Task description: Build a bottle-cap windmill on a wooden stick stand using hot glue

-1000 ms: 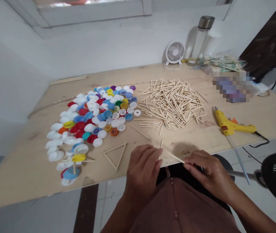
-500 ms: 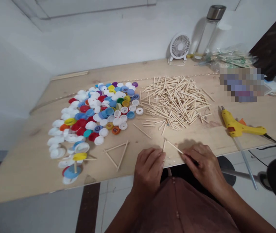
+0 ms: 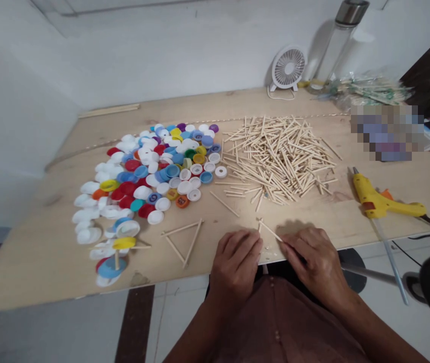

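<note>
My left hand (image 3: pixel 235 259) is closed on a short wooden stick (image 3: pixel 260 226) at the table's front edge. Between the fingertips of my right hand (image 3: pixel 311 254) is another wooden stick (image 3: pixel 271 229), slanting up and left. The far ends of both sticks meet in a point, like an upside-down V; whether they are stuck together I cannot tell. To the left of my hands lies a triangle of sticks (image 3: pixel 193 243). One loose stick (image 3: pixel 224 203) rests between the triangle and the big stick pile (image 3: pixel 283 156).
Many coloured bottle caps (image 3: pixel 141 191) cover the table's left half. At the right lies a yellow glue gun (image 3: pixel 387 204) with its glue stick over the front edge. A small white fan (image 3: pixel 288 68), a glass bottle (image 3: pixel 330 55) and bagged sticks (image 3: pixel 376 91) stand behind.
The view has shifted slightly. My hands keep hold of the two sticks, and their far ends still meet; the right-hand stick looks a little shorter beyond my fingers.
</note>
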A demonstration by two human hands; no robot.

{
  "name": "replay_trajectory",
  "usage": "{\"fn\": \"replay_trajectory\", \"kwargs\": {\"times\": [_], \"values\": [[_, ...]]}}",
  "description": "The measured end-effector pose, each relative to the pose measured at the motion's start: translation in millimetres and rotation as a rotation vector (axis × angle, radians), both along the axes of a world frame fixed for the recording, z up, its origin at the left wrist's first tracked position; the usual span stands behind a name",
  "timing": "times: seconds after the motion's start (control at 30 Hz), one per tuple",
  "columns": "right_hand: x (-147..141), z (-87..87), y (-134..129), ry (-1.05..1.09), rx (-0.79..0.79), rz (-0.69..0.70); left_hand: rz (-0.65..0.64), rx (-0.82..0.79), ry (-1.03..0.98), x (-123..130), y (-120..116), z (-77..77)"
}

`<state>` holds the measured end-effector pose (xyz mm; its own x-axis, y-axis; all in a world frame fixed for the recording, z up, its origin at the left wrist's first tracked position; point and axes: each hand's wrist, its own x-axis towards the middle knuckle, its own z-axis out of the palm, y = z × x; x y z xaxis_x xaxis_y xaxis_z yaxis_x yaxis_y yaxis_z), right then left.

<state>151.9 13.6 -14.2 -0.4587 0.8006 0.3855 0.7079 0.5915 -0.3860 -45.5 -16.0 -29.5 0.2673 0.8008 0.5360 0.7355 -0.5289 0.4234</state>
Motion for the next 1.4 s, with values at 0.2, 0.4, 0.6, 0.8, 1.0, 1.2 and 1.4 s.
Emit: {"fn": "replay_trajectory", "kwargs": {"times": [0.2, 0.4, 0.6, 0.8, 1.0, 1.2, 1.4], "values": [[-2.3, 1.0, 0.2, -0.034, 0.015, 0.010, -0.010, -0.006, -0.013, -0.3, 0.3, -0.4], [-4.7, 1.4, 0.5, -0.058, 0.038, -0.002, -0.012, -0.014, -0.006, -0.5, -0.2, 0.6], [-8.3, 3.8, -0.5, -0.090, 0.041, -0.031, -0.009, -0.017, 0.011, -0.4, -0.2, 0.4], [-10.1, 4.0, -2.1, -0.095, 0.021, -0.048, -0.014, 0.000, 0.014, -0.9, 0.6, 1.1], [-10.9, 0.2, 2.7, -0.100, 0.008, 0.044, -0.007, -0.006, 0.019, -0.8, 0.7, 2.4], [-12.0, -2.8, 6.0, -0.098, 0.041, 0.034, -0.013, -0.009, 0.011, -0.7, 1.2, 1.2], [-12.9, -4.3, 5.6, -0.080, 0.047, 0.021, -0.016, -0.016, 0.012, -0.6, 1.0, 1.7]]}}
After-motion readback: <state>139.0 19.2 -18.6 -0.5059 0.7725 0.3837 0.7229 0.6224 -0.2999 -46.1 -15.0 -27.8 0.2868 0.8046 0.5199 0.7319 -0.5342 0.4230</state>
